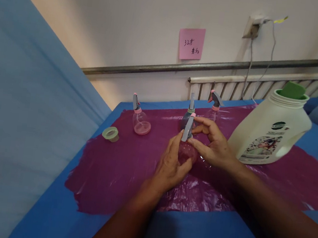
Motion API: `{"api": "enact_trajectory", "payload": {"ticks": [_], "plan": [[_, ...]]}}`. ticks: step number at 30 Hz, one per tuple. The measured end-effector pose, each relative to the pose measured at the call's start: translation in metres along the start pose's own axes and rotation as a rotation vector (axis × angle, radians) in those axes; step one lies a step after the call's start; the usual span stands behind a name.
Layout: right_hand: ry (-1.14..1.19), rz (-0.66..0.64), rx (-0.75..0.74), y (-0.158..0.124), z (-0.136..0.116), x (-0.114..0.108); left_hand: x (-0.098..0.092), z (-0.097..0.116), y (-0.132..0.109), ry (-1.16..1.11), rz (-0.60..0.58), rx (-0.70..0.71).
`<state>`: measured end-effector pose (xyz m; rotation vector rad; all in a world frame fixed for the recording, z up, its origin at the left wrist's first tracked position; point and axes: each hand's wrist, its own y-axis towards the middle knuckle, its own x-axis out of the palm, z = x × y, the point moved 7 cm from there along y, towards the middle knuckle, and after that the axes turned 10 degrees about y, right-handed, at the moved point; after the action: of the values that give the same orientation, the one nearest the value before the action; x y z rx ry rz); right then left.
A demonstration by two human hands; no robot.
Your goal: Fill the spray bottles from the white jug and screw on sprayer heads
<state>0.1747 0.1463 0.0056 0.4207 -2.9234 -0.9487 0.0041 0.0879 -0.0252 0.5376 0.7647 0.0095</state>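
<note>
Pink note [191, 43] reads "32"; left hand [170, 164], right hand [214, 146] clasp spray bottle [186, 149].

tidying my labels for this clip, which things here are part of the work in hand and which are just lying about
In hand: small spray bottle, held between left hand and right hand.

Lying about: pink spray bottle, spray bottle behind the hands, far spray bottle, white jug, green cap, sticky note.
</note>
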Motion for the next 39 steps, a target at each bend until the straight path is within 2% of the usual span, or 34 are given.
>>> {"api": "enact_trajectory", "payload": {"ticks": [11,15,22,29,35,39], "plan": [[-0.107,0.177,-0.074,-0.005,0.003,0.008,0.0,-0.003,0.005,-0.052,0.003,-0.005],[-0.119,0.108,-0.109,-0.008,-0.007,0.009,0.0,-0.003,0.005,-0.063,0.002,-0.003],[-0.045,-0.04,-0.008,-0.008,-0.009,0.018,0.002,-0.003,0.004,-0.054,0.007,-0.006],[-0.084,0.034,-0.053,-0.006,-0.001,0.009,0.002,-0.001,0.002,-0.026,-0.003,-0.039],[-0.125,0.147,-0.095,-0.004,-0.001,0.012,0.001,0.001,0.004,-0.028,0.009,0.004],[-0.158,0.146,-0.134,-0.008,-0.002,0.015,0.001,-0.001,0.006,-0.036,0.037,0.042]]}}
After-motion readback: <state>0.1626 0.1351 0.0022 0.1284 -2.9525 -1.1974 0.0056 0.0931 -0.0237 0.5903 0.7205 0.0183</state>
